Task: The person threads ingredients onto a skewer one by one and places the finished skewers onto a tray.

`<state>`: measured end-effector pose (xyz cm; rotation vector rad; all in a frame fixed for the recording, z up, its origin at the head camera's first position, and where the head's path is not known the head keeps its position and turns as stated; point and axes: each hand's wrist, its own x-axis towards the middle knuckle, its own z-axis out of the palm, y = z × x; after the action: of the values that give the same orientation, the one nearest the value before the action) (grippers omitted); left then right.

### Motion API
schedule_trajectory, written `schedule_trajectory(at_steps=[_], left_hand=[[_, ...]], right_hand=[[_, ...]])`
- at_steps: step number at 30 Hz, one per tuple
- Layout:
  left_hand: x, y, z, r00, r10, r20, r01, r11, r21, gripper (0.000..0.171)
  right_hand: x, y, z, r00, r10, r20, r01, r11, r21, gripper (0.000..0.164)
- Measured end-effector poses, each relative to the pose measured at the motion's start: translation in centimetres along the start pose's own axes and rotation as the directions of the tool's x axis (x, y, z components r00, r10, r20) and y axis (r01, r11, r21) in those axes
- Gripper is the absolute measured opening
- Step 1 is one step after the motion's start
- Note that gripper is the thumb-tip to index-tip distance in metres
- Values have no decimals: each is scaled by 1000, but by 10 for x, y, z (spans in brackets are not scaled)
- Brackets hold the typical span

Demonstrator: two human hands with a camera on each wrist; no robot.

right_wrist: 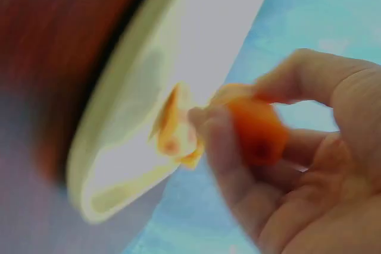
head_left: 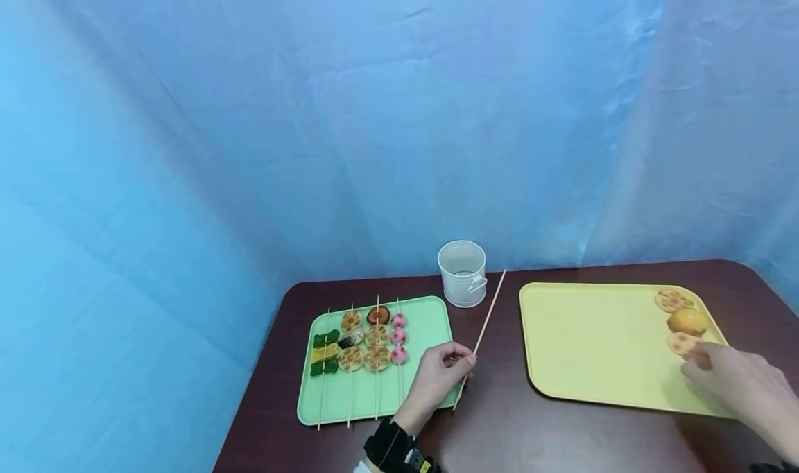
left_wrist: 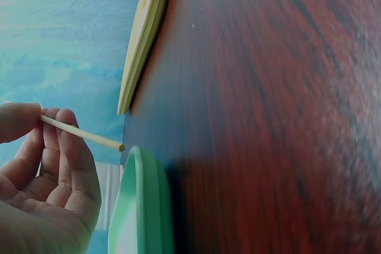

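Note:
Between thumb and fingers, my left hand pinches a wooden skewer, which slants up beside the green tray's right edge. No food is on that skewer. One blunt skewer end shows in the left wrist view. Over the right part of the yellow tray, my right hand pinches an orange food piece; its kind is blurred, and the hand hides it in the head view. Against those fingertips lies a lotus root slice. Behind it are a rounded yellow piece and another lotus root slice.
On the left, a green tray carries several loaded skewers with green and yellow pieces, lotus root slices, a mushroom slice and pink balls. A white bucket stands at the back between the trays. Blue cloth hangs behind the table.

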<state>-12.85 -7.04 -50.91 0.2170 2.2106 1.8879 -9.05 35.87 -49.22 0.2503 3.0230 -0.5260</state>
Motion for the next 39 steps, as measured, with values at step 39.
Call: schedule_trajectory(at_steps=[39], left_hand=[[-11, 1, 5, 979, 45, 199, -74, 988, 139, 8]], right_hand=[[22, -120, 19, 965, -187, 185, -208, -112, 972, 16]])
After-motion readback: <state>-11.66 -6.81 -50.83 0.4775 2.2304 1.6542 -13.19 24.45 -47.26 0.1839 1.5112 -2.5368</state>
